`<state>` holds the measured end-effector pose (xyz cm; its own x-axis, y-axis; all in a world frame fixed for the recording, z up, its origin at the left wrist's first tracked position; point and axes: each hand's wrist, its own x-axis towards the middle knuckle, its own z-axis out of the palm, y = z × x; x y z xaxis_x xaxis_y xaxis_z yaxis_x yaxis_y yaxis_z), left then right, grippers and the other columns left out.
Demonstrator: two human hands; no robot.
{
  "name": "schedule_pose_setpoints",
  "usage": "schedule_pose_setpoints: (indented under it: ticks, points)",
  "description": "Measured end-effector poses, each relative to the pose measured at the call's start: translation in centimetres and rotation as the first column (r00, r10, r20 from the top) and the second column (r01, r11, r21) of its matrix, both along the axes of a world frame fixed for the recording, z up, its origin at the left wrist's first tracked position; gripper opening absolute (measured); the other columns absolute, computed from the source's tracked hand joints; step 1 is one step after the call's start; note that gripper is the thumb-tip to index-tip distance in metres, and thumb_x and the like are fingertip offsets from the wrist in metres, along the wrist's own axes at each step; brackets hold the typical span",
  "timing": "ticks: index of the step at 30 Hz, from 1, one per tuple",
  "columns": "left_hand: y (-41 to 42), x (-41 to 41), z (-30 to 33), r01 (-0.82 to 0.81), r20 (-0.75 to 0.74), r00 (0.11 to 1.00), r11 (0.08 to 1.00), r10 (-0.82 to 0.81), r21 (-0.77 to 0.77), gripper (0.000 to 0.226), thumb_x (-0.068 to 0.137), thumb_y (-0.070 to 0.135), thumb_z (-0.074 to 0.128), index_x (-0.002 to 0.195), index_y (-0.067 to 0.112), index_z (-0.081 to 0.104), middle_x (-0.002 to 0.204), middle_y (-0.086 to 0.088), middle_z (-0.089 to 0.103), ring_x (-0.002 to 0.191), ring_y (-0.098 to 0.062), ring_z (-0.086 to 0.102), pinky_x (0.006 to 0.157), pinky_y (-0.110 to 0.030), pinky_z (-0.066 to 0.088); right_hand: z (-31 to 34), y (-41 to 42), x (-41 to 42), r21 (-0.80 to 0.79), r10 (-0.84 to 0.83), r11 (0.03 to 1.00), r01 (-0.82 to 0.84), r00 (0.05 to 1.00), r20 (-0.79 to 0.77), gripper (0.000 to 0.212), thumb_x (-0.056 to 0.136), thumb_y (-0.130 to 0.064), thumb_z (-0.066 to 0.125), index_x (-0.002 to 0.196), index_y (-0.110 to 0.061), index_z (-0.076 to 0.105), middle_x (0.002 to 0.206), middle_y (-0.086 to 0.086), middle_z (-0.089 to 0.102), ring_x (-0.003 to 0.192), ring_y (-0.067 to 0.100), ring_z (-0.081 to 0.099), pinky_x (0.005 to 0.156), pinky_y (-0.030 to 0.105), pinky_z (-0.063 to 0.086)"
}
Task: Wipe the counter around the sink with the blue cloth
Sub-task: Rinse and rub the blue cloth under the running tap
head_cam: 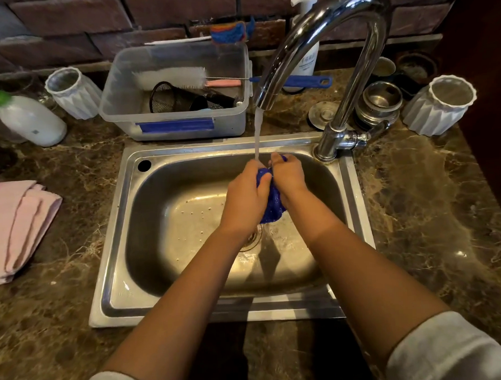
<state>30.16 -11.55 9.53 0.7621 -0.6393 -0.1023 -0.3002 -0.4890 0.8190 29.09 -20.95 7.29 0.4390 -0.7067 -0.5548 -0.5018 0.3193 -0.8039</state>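
Gripping the blue cloth (269, 200) with my left hand (245, 195) and right hand (290, 174) under running water (257, 132), above the sink (112, 246).

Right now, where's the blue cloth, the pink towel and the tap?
blue cloth (272, 209), head view, lower bunched part between the hands.
pink towel (15, 226), head view, middle of the folded stack.
tap (377, 29), head view, top of the curved spout.
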Motion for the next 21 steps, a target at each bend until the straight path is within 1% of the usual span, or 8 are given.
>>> schedule_pose_setpoints:
  ticks: [2,5,8,10,13,15,18,21]
  points:
    - [0.4,0.4,-0.2,-0.099,-0.115,0.989,0.992,0.090,-0.076,0.025,0.095,0.022,0.049,0.120,0.018,0.051,0.111,0.005,0.054,0.097,-0.008,0.053,0.077,-0.017,0.044,0.0,-0.2,-0.6,0.112,-0.005,0.994,0.000,0.999,0.045,0.027,0.095,-0.033,0.044,0.113,-0.015,0.049,0.112,0.014,0.059,0.105,0.030,0.058,0.091,0.045,0.049]
    - [1.0,1.6,-1.1,-0.336,-0.351,0.897,0.930,0.268,-0.149,0.015,0.094,0.025,0.049,0.108,0.023,0.056,0.107,0.000,0.059,0.100,-0.019,0.059,0.086,-0.036,0.053,0.1,-0.1,-1.8,0.259,0.172,0.951,-0.170,0.985,0.014,0.041,0.092,-0.042,0.046,0.125,-0.017,0.043,0.120,0.012,0.056,0.103,0.027,0.057,0.079,0.037,0.049]
    - [1.5,2.7,-1.9,-0.438,-0.430,0.834,0.889,0.346,-0.135,0.013,0.097,0.021,0.043,0.099,0.021,0.056,0.096,-0.001,0.059,0.097,-0.025,0.058,0.084,-0.038,0.049,-0.4,0.2,-2.7,-0.028,0.370,0.926,-0.377,0.917,-0.147,0.046,0.092,-0.031,0.051,0.131,-0.011,0.040,0.127,0.014,0.053,0.108,0.029,0.056,0.081,0.038,0.052]
    - [1.8,2.6,-2.2,-0.450,-0.463,0.815,0.884,0.348,-0.128,0.014,0.097,0.020,0.043,0.106,0.018,0.054,0.099,0.000,0.057,0.099,-0.021,0.058,0.084,-0.034,0.049,-0.3,0.4,-3.2,-0.127,0.230,0.963,-0.237,0.971,-0.065,0.045,0.091,-0.025,0.055,0.131,-0.013,0.038,0.129,0.013,0.052,0.112,0.028,0.055,0.088,0.039,0.051]
    - [1.5,2.3,-2.2,-0.440,-0.576,0.771,0.881,0.272,-0.173,0.027,0.093,0.016,0.053,0.119,0.010,0.055,0.117,-0.011,0.061,0.105,-0.024,0.061,0.088,-0.038,0.053,0.3,0.9,-3.3,0.092,-0.082,0.994,0.059,0.957,0.278,0.037,0.089,-0.020,0.058,0.124,-0.018,0.043,0.118,0.007,0.058,0.100,0.021,0.061,0.079,0.033,0.055]
    - [0.9,2.0,-1.6,-0.427,-0.626,0.756,0.868,0.189,-0.253,0.024,0.092,0.016,0.054,0.115,0.010,0.058,0.116,-0.016,0.063,0.105,-0.027,0.062,0.089,-0.040,0.052,0.9,1.6,-3.1,0.104,-0.122,0.991,0.089,0.922,0.368,0.029,0.091,-0.019,0.056,0.118,-0.019,0.046,0.110,0.003,0.059,0.099,0.019,0.062,0.080,0.032,0.055]
    - [-0.1,1.4,-0.2,-0.388,-0.570,0.807,0.869,0.157,-0.309,0.014,0.095,0.025,0.047,0.106,0.020,0.055,0.110,-0.006,0.060,0.101,-0.020,0.060,0.088,-0.037,0.052,1.6,2.4,-2.6,-0.028,-0.042,0.998,0.057,0.918,0.394,0.016,0.092,-0.020,0.052,0.108,-0.021,0.048,0.108,0.003,0.059,0.102,0.020,0.060,0.089,0.036,0.053]
    - [-1.3,0.2,0.7,-0.252,-0.286,0.941,0.940,0.182,-0.230,0.025,0.097,0.034,0.041,0.117,0.021,0.048,0.111,0.000,0.056,0.099,-0.012,0.056,0.080,-0.021,0.046,1.5,3.0,-1.1,0.162,-0.083,0.987,0.024,0.926,0.369,0.031,0.090,-0.042,0.048,0.112,-0.020,0.052,0.114,0.013,0.060,0.105,0.026,0.061,0.096,0.047,0.049]
